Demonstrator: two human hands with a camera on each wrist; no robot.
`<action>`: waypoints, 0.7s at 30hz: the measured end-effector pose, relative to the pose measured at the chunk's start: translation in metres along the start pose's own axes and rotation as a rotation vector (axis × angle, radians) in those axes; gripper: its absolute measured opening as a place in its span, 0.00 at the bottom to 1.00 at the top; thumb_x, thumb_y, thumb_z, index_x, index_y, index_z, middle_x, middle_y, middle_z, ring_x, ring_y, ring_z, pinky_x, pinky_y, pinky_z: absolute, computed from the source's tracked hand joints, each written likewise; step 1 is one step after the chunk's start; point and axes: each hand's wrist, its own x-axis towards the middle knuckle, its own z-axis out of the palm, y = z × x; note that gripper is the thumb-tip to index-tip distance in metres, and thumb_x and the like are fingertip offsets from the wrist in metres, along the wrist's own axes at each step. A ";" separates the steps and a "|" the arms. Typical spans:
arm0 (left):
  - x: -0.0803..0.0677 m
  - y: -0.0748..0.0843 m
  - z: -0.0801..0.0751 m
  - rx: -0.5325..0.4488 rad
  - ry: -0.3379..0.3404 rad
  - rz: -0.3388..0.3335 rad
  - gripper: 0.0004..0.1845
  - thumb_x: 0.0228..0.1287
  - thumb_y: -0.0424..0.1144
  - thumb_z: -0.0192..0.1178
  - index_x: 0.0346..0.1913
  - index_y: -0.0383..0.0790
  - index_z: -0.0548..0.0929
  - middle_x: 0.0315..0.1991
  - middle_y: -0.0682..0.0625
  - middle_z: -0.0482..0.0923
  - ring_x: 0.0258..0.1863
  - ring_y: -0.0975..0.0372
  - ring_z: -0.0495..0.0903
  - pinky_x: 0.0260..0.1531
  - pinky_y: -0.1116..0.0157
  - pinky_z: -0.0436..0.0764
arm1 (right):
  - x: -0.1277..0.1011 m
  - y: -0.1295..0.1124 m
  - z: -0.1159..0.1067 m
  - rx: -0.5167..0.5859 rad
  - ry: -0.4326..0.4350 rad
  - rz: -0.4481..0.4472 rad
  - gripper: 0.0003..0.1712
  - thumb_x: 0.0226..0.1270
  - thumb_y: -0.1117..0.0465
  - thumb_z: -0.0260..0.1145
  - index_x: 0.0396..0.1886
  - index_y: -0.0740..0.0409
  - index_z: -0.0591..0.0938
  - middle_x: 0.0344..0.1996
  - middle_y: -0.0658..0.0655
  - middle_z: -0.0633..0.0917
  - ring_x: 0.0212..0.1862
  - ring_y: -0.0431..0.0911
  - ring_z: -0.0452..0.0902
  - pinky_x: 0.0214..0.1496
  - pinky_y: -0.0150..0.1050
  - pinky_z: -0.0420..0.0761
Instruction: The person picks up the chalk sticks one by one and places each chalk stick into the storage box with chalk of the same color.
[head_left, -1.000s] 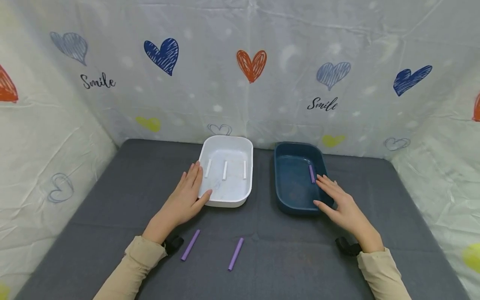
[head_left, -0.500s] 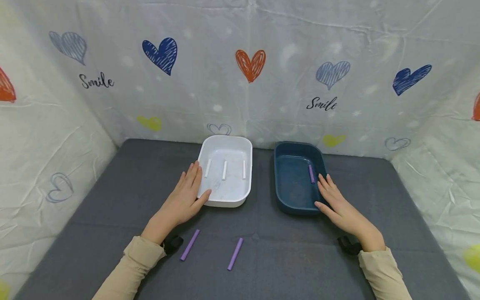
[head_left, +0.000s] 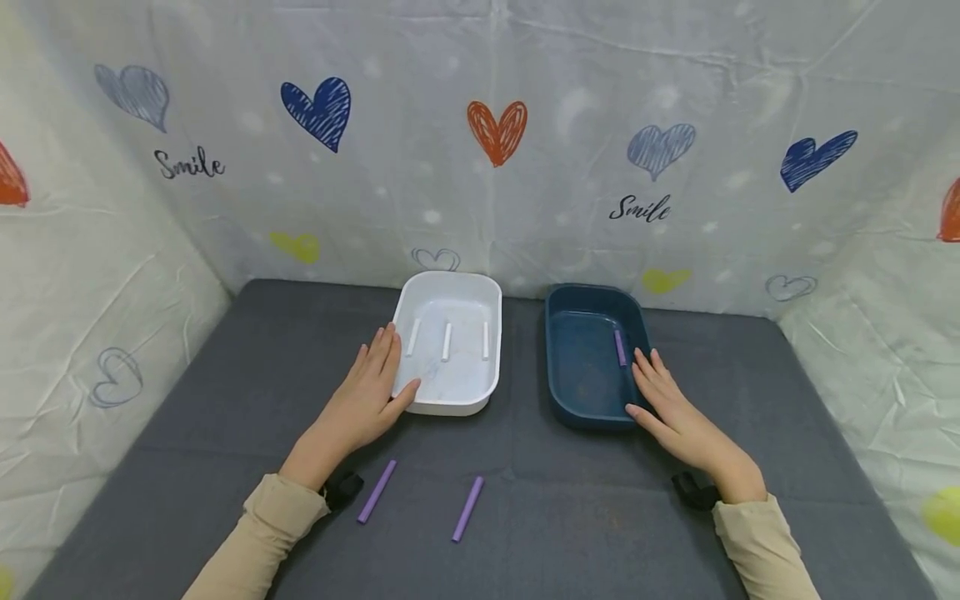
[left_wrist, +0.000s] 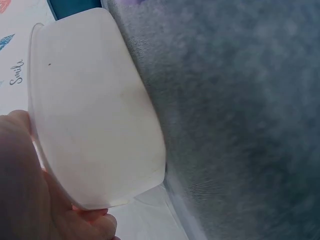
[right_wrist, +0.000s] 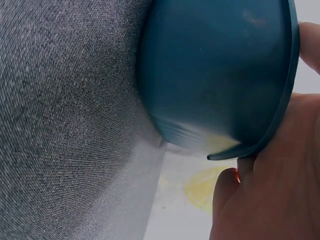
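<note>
A white tray [head_left: 450, 282] holds three white sticks [head_left: 447, 342] side by side. My left hand [head_left: 381, 368] rests on its left rim with straight fingers, thumb against the front corner. In the left wrist view the hand [left_wrist: 30, 190] lies against the tray's outer wall [left_wrist: 95, 115]. A dark blue tray [head_left: 592, 290] holds one purple stick [head_left: 619, 347] along its right side. My right hand [head_left: 648, 385] rests flat on its right rim. The right wrist view shows this hand [right_wrist: 270, 195] at the tray's edge [right_wrist: 215, 70]. Two purple sticks [head_left: 377, 491] [head_left: 468, 508] lie near me.
Everything sits on a grey mat [head_left: 225, 375]. White sheets printed with hearts [head_left: 497, 129] wall it in at the back and both sides. Bare mat stretches to the left of the white tray, to the right of the blue one, and along the front edge.
The right hand has turned a little, so its fingers lie along the blue tray's right rim. The left hand and the sticks have stayed put.
</note>
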 end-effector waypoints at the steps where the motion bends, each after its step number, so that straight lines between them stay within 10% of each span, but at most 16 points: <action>1: 0.000 0.000 -0.001 0.005 -0.007 0.000 0.44 0.78 0.56 0.44 0.76 0.24 0.43 0.79 0.35 0.34 0.78 0.46 0.34 0.74 0.46 0.41 | 0.000 0.000 0.000 0.002 -0.001 0.000 0.42 0.79 0.50 0.54 0.79 0.65 0.48 0.80 0.59 0.40 0.78 0.57 0.24 0.73 0.67 0.42; 21: -0.008 0.034 -0.032 -0.053 -0.016 0.194 0.39 0.79 0.51 0.46 0.77 0.27 0.47 0.79 0.38 0.41 0.78 0.49 0.42 0.74 0.46 0.47 | 0.001 0.000 0.002 0.009 0.011 -0.012 0.42 0.79 0.51 0.54 0.79 0.66 0.47 0.80 0.61 0.40 0.78 0.54 0.23 0.73 0.68 0.41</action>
